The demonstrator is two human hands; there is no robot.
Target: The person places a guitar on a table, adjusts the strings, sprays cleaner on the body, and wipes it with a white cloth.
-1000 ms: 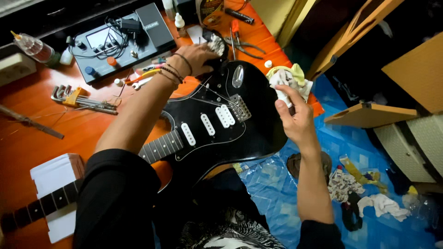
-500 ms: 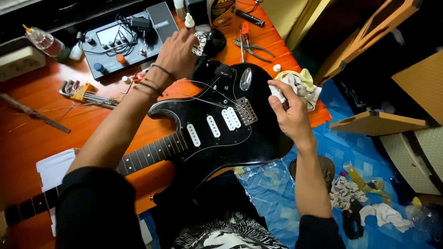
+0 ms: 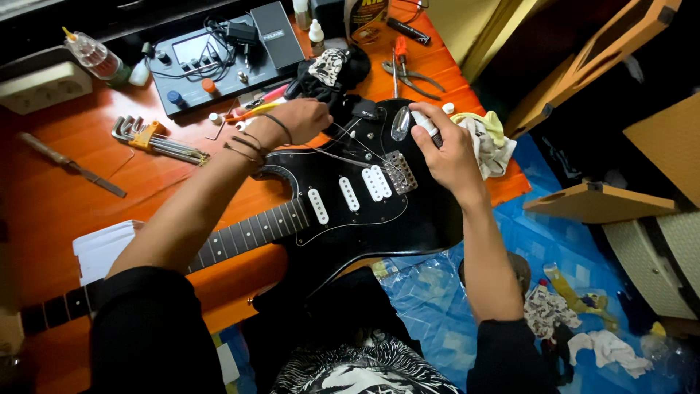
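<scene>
Both hands (image 3: 302, 120) (image 3: 445, 149) on black guitar (image 3: 364, 211), strings loose.

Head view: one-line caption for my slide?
Both hands, left and right, work on a black guitar lying on an orange bench.

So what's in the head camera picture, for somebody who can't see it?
A person's two hands work on a black electric guitar lying on an orange table: the left hand pulls thin strings, the right hand rests near the bridge. Hex keys, pliers and a rag lie around.
</scene>
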